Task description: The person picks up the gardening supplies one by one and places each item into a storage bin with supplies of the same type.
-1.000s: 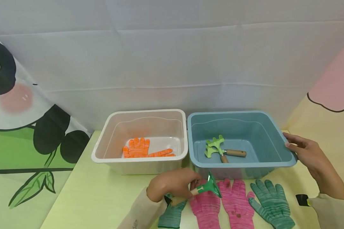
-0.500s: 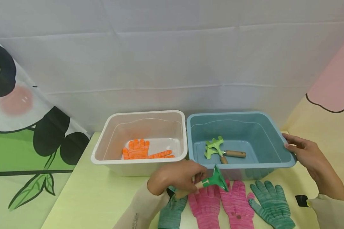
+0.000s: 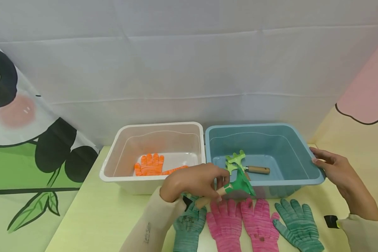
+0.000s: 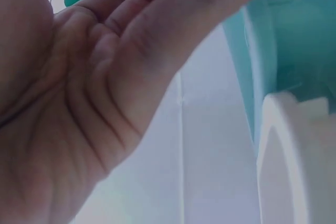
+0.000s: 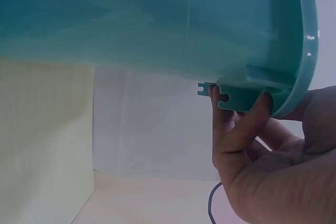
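Note:
My left hand (image 3: 196, 180) holds a small garden tool (image 3: 240, 182) by its wooden handle, above the table in front of the bins. The tool's green flared head points right, overlapping the front rim of the blue bin (image 3: 289, 182) in the head view; its exact kind is unclear. At the bin's right end my right hand (image 3: 341, 173) grips the rim, with fingers under the lip in the right wrist view. Inside the blue bin lie two light green hand rakes with wooden handles, one rake (image 3: 257, 169) partly under the other. The left wrist view shows mostly the palm (image 4: 79, 103).
Left of the blue bin stands a white bin (image 3: 138, 178) with orange gloves (image 3: 151, 165) in it. Along the table front lie a green glove (image 3: 187, 227), two pink gloves, one pink glove (image 3: 226, 227) left of the other, and another green glove (image 3: 299, 224). A white cloth (image 3: 189, 70) hangs behind.
My left hand has risen with the garden tool, moving away from me and a little right toward the blue bin. The right hand stays on the bin's rim.

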Action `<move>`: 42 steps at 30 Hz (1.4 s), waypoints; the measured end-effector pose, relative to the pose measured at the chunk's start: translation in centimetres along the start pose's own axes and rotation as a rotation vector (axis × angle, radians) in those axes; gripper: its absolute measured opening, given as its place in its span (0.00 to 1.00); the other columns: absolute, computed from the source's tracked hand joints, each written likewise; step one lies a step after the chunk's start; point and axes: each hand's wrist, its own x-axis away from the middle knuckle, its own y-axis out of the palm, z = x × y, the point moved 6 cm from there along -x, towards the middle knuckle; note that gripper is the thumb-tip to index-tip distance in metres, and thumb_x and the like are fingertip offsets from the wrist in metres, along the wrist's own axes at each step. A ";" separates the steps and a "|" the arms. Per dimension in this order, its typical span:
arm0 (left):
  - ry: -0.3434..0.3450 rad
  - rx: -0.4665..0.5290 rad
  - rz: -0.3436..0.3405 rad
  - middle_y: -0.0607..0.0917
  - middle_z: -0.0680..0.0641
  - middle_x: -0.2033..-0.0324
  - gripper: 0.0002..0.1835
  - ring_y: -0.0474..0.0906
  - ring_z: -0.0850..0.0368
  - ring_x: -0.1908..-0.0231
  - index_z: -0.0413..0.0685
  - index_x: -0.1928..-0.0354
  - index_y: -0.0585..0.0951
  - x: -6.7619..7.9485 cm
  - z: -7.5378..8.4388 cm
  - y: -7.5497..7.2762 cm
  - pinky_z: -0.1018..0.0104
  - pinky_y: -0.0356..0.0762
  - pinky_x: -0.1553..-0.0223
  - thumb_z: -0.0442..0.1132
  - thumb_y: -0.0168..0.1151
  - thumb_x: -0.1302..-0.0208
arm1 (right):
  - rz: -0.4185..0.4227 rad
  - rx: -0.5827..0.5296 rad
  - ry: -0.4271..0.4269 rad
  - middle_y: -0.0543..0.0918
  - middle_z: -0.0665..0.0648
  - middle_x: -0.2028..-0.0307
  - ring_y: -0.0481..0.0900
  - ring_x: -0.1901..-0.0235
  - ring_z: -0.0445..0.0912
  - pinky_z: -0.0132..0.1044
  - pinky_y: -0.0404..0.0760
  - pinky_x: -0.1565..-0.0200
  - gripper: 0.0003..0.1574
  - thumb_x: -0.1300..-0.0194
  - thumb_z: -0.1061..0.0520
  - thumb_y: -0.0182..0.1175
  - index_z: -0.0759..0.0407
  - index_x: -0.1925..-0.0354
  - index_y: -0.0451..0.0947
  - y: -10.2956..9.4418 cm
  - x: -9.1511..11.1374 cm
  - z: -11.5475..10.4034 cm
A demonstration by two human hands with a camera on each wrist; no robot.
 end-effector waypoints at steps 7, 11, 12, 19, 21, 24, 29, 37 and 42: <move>0.012 -0.014 0.050 0.83 0.54 0.64 0.11 0.78 0.61 0.65 0.48 0.59 0.77 -0.4 0.1 -1.9 0.70 0.75 0.62 0.31 0.72 0.33 | -0.006 -0.004 0.001 0.59 0.85 0.26 0.69 0.60 0.18 0.22 0.76 0.63 0.38 0.13 0.51 0.45 0.73 0.20 0.51 0.0 0.0 0.1; 0.036 -0.027 0.094 0.84 0.52 0.62 0.11 0.79 0.61 0.65 0.46 0.57 0.78 -0.8 0.4 -2.9 0.69 0.75 0.62 0.32 0.72 0.34 | -0.010 -0.002 0.004 0.58 0.86 0.26 0.68 0.59 0.18 0.21 0.75 0.63 0.39 0.14 0.51 0.45 0.73 0.20 0.51 0.0 -0.1 0.0; 0.038 -0.030 0.105 0.84 0.52 0.62 0.11 0.80 0.60 0.64 0.46 0.56 0.78 -0.9 0.4 -3.2 0.69 0.76 0.62 0.33 0.72 0.33 | -0.011 -0.002 0.006 0.58 0.86 0.26 0.68 0.59 0.18 0.21 0.75 0.63 0.39 0.14 0.51 0.45 0.73 0.20 0.51 -0.1 -0.1 0.0; 0.046 -0.032 0.205 0.85 0.48 0.59 0.11 0.82 0.57 0.59 0.43 0.54 0.79 -2.2 -0.1 -4.5 0.69 0.77 0.59 0.33 0.72 0.32 | -0.008 -0.006 0.001 0.59 0.86 0.27 0.70 0.60 0.19 0.22 0.76 0.63 0.38 0.14 0.51 0.45 0.74 0.20 0.51 0.0 -0.1 -0.2; 0.042 -0.031 0.226 0.85 0.48 0.59 0.11 0.82 0.57 0.58 0.42 0.53 0.79 -2.4 -0.2 -4.8 0.69 0.78 0.58 0.34 0.72 0.31 | -0.008 -0.007 -0.001 0.60 0.86 0.28 0.70 0.60 0.19 0.22 0.77 0.63 0.38 0.14 0.51 0.45 0.74 0.20 0.52 0.0 -0.2 -0.2; 0.038 -0.032 0.240 0.84 0.48 0.59 0.12 0.83 0.57 0.58 0.42 0.52 0.79 -2.7 -0.3 -5.2 0.69 0.79 0.57 0.34 0.73 0.31 | -0.008 -0.008 0.001 0.59 0.86 0.28 0.71 0.60 0.20 0.22 0.77 0.63 0.38 0.14 0.51 0.46 0.74 0.20 0.52 0.0 -0.2 -0.2; 0.034 -0.031 0.263 0.84 0.47 0.58 0.13 0.83 0.57 0.57 0.42 0.51 0.79 -3.1 -0.1 -5.8 0.69 0.79 0.56 0.35 0.72 0.31 | -0.007 -0.017 0.003 0.60 0.85 0.27 0.72 0.60 0.20 0.23 0.77 0.62 0.38 0.14 0.51 0.46 0.73 0.20 0.51 0.0 -0.1 -0.1; 0.001 -0.061 0.273 0.85 0.45 0.53 0.13 0.82 0.52 0.51 0.41 0.49 0.79 -4.5 -0.4 -5.8 0.67 0.76 0.54 0.34 0.72 0.30 | -0.011 -0.026 0.002 0.60 0.84 0.27 0.74 0.60 0.22 0.25 0.79 0.62 0.38 0.13 0.51 0.45 0.73 0.19 0.50 0.1 0.1 0.0; -0.032 -0.095 0.244 0.85 0.44 0.53 0.14 0.82 0.51 0.51 0.40 0.47 0.79 -5.6 -0.6 -5.3 0.65 0.75 0.53 0.34 0.71 0.29 | 0.008 -0.020 -0.007 0.64 0.81 0.29 0.75 0.61 0.23 0.25 0.79 0.62 0.38 0.14 0.52 0.46 0.73 0.20 0.52 0.1 0.1 -0.1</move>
